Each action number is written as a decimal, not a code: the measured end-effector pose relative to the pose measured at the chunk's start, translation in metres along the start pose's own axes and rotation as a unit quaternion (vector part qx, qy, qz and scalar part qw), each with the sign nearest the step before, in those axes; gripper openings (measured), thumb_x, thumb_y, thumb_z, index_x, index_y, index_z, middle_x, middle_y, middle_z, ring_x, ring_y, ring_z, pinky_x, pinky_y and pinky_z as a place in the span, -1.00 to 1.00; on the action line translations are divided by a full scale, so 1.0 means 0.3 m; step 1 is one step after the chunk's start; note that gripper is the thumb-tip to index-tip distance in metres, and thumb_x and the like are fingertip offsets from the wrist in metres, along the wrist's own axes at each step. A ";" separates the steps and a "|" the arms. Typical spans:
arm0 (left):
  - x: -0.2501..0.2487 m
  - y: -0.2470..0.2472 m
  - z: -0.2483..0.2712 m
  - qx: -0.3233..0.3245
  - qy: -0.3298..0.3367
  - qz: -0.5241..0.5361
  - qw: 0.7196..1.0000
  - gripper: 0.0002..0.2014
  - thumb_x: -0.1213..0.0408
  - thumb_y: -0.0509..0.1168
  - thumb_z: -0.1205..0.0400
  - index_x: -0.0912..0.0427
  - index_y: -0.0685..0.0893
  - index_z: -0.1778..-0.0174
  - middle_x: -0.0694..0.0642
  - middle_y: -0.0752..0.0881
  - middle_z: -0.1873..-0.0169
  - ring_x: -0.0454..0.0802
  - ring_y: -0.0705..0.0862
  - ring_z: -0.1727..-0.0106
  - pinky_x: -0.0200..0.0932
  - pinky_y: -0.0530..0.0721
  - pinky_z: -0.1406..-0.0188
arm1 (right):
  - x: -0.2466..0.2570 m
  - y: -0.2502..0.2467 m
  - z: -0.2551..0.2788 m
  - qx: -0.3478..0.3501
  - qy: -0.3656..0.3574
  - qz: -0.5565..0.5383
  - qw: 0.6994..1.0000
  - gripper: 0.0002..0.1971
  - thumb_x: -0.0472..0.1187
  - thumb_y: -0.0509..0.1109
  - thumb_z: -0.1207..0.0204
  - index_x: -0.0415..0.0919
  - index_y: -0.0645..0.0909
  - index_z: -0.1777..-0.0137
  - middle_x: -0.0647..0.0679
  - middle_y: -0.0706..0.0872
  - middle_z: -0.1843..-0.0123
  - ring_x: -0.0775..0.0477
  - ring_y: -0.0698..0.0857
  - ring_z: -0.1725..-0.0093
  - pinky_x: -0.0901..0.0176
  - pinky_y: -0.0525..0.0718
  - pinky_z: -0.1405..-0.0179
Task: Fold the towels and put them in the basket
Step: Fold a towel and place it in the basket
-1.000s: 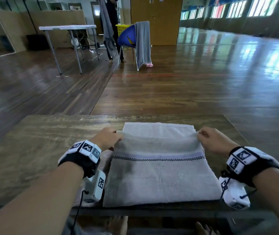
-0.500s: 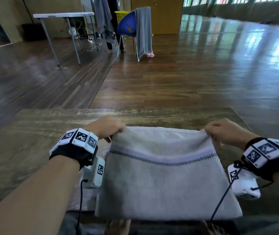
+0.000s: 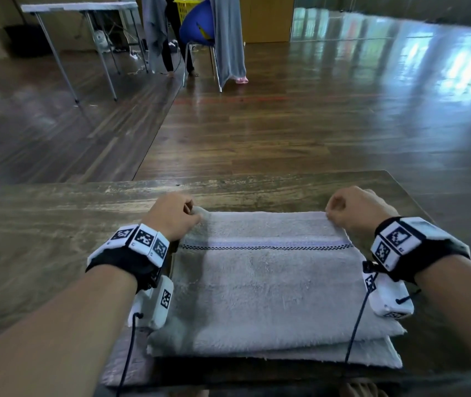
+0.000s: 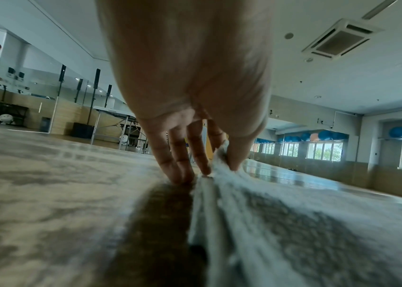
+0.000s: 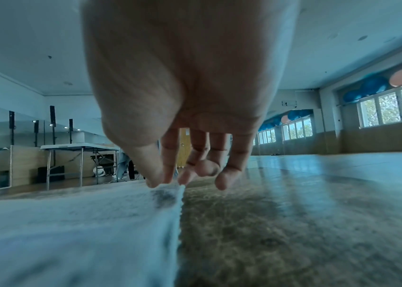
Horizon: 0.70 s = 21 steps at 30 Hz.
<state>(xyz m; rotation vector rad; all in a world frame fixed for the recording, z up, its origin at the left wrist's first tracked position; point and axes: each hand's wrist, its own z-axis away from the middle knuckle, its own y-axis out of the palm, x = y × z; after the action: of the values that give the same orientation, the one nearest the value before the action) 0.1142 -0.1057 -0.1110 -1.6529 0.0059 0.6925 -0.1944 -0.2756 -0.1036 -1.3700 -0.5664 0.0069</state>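
A grey towel (image 3: pixel 268 285) with a checkered stripe lies folded in layers on the wooden table (image 3: pixel 42 253). My left hand (image 3: pixel 175 214) pinches its far left corner between thumb and fingers; the left wrist view shows the towel (image 4: pixel 268 223) edge held by the hand (image 4: pixel 219 163). My right hand (image 3: pixel 349 209) pinches the far right corner; in the right wrist view the thumb and forefinger of that hand (image 5: pixel 164 181) nip the towel (image 5: pixel 77 233) edge low over the table. A yellow basket (image 3: pixel 184 8) shows far back behind a blue chair.
Beyond the table edge lies open wooden floor. A blue chair (image 3: pixel 197 27) draped with a grey towel (image 3: pixel 228 38) stands at the far back, beside a person's legs (image 3: pixel 168 53) and a white folding table (image 3: pixel 79 7).
Both hands carried the towel's lifted edge away from me and down onto the far edge, completing a fold. The towel now lies flatter and the camera tilted downward.
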 end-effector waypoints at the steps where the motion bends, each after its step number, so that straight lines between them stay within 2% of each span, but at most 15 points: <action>1: 0.003 0.001 -0.004 -0.005 0.004 0.002 1.000 -0.75 0.19 0.42 -0.57 0.26 0.58 0.31 0.18 0.68 0.29 0.08 0.58 0.28 -0.05 0.56 0.28 | -0.002 -0.001 -0.003 -0.008 -0.008 0.006 1.000 -0.92 -0.03 0.41 -0.54 0.09 0.70 0.17 -0.05 0.76 -0.07 -0.14 0.75 -0.03 -0.14 0.72 -0.20; 3: 0.007 0.003 -0.009 0.000 0.013 0.004 1.000 -0.83 0.17 0.45 -0.57 0.21 0.70 0.20 0.12 0.74 0.16 0.07 0.67 0.12 0.02 0.67 0.07 | -0.008 0.005 -0.011 0.003 -0.034 -0.006 0.999 -0.99 -0.07 0.48 -0.55 0.08 0.70 0.07 -0.03 0.74 -0.15 -0.12 0.72 -0.11 -0.08 0.69 -0.23; 4: 0.006 0.006 -0.007 0.007 0.016 0.002 1.000 -0.86 0.16 0.46 -0.57 0.16 0.72 0.16 0.08 0.74 0.11 0.04 0.68 0.07 0.01 0.67 0.01 | -0.009 0.009 -0.014 0.016 -0.046 -0.003 0.999 -0.92 -0.08 0.50 -0.55 0.03 0.70 -0.01 -0.04 0.71 -0.20 -0.12 0.69 -0.16 -0.05 0.67 -0.23; 6: -0.001 0.014 -0.002 0.019 0.016 -0.014 1.000 -0.89 0.17 0.49 -0.57 0.12 0.73 0.15 0.05 0.73 0.09 0.01 0.67 0.05 -0.07 0.62 0.06 | -0.008 0.019 -0.019 0.036 -0.055 0.019 0.998 -0.88 -0.08 0.52 -0.56 0.01 0.67 -0.03 -0.05 0.65 -0.23 -0.13 0.65 -0.22 0.00 0.62 -0.22; 8: -0.007 0.016 -0.002 0.019 0.016 -0.020 0.999 -0.89 0.21 0.51 -0.55 0.13 0.73 0.18 0.06 0.72 0.13 -0.02 0.65 0.10 -0.17 0.54 0.16 | -0.005 0.025 -0.016 0.039 -0.062 0.026 0.997 -0.89 -0.10 0.52 -0.55 0.00 0.62 0.07 -0.05 0.63 -0.19 -0.13 0.63 -0.21 0.04 0.58 -0.14; 11: -0.019 0.007 0.005 0.028 0.018 0.002 0.999 -0.88 0.23 0.54 -0.52 0.13 0.74 0.25 0.04 0.72 0.25 -0.12 0.62 0.24 -0.33 0.46 0.36 | -0.010 0.019 -0.006 0.025 -0.088 -0.023 0.996 -0.86 -0.20 0.52 -0.51 -0.03 0.59 0.16 -0.02 0.70 0.04 -0.08 0.66 0.00 0.11 0.55 0.13; 14: -0.030 -0.008 0.018 0.024 0.018 0.028 0.999 -0.89 0.26 0.55 -0.49 0.14 0.74 0.26 0.04 0.73 0.26 -0.11 0.62 0.25 -0.33 0.47 0.37 | -0.015 -0.001 0.012 -0.012 -0.134 -0.080 0.988 -0.83 -0.30 0.53 -0.47 -0.05 0.61 0.18 0.03 0.69 0.25 0.05 0.61 0.26 0.22 0.47 0.32; 17: -0.033 -0.029 0.030 0.019 0.016 0.054 0.998 -0.91 0.31 0.56 -0.47 0.16 0.76 0.27 0.08 0.77 0.29 -0.10 0.65 0.31 -0.32 0.49 0.40 | -0.031 -0.016 0.023 -0.011 -0.158 -0.119 0.980 -0.80 -0.31 0.62 -0.42 0.00 0.69 0.23 0.07 0.74 0.31 0.11 0.62 0.32 0.22 0.51 0.27; 21: -0.017 -0.058 0.041 0.015 0.004 0.069 0.997 -0.92 0.27 0.59 -0.46 0.19 0.85 0.24 0.07 0.81 0.35 -0.04 0.73 0.30 -0.23 0.64 0.31 | -0.071 -0.032 0.027 0.012 -0.154 -0.140 0.978 -0.86 -0.21 0.66 -0.43 0.08 0.83 0.20 0.09 0.84 0.25 0.08 0.78 0.17 0.19 0.65 0.07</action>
<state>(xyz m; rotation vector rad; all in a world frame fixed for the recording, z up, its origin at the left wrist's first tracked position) 0.1114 -0.0927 -0.0937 -1.6367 0.1369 0.7878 -0.2191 -0.2773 -0.1022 -1.2640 -1.0130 -0.0028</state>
